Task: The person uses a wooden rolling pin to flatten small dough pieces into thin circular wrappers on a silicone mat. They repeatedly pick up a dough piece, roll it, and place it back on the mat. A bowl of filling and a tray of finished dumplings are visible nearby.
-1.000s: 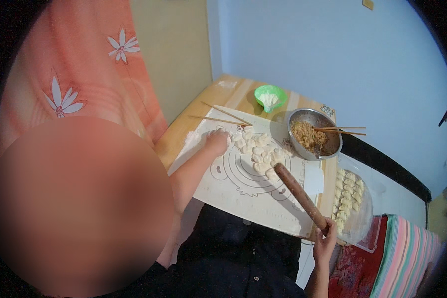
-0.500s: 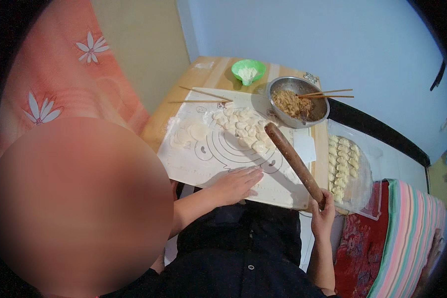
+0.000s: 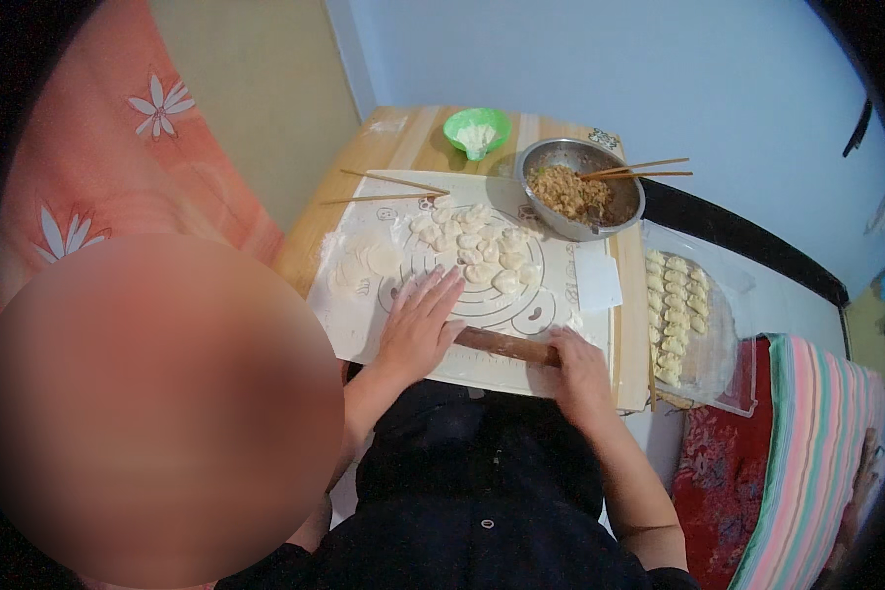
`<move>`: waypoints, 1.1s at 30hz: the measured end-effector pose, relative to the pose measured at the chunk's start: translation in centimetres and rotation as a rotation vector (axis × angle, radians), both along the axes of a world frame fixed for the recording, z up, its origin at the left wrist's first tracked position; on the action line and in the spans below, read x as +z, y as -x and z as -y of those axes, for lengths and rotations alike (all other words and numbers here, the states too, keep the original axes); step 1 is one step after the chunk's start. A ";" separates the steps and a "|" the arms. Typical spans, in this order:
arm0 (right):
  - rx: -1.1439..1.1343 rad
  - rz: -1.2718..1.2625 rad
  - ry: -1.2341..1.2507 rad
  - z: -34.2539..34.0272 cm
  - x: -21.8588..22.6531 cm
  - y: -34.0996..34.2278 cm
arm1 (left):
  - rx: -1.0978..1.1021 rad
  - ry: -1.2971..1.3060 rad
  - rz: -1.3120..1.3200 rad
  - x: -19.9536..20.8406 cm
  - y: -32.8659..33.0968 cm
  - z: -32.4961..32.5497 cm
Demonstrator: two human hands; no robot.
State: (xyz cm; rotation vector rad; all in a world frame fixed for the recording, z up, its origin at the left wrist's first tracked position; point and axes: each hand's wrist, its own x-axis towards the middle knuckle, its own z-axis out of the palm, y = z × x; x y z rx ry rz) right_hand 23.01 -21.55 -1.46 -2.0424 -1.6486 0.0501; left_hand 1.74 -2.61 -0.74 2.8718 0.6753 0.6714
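Head view: I've got the pin (image 3: 506,345) low over the near edge of the mat (image 3: 359,329), roughly crosswise, between both hands; from my end I can't tell if it bears on the mat. Right hand (image 3: 582,374): grip closed, fingers curled round the pin's right end. Left hand (image 3: 418,329): grip open, fingers long and nearly flat, palm by the pin's left end; contact unclear, and I see nothing else in it. No dough shows under the pin. Dough pieces (image 3: 506,281) lie clustered just beyond, thin rounds (image 3: 383,260) off to the left. For good pin work I'd want both palms flat on the ends, weight matched, pin level, strokes short so the cluster isn't clipped; left fingertips sit close to it, so mind those. A floured surface should help against sticking, I'd judge. Around: steel bowl (image 3: 600,232) of filling at the far right, green bowl (image 3: 457,130) of white powder beyond the mat on the worktop (image 3: 305,241), dumplings (image 3: 675,306) in rows, right of it.
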 end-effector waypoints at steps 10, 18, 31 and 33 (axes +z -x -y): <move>0.000 0.151 0.033 -3.3 -1.3 -0.5 | 0.219 0.064 -0.241 -1.2 -1.0 -1.4; -0.103 0.234 -0.050 -6.1 -2.3 -1.5 | 0.278 0.022 -0.122 -0.7 -2.5 -2.5; 0.080 0.122 -0.078 -0.1 1.9 2.6 | -0.409 0.460 -0.293 1.4 -4.8 -0.6; 0.061 0.082 -0.030 0.9 2.3 3.1 | -0.325 0.388 -0.347 1.8 -3.6 0.0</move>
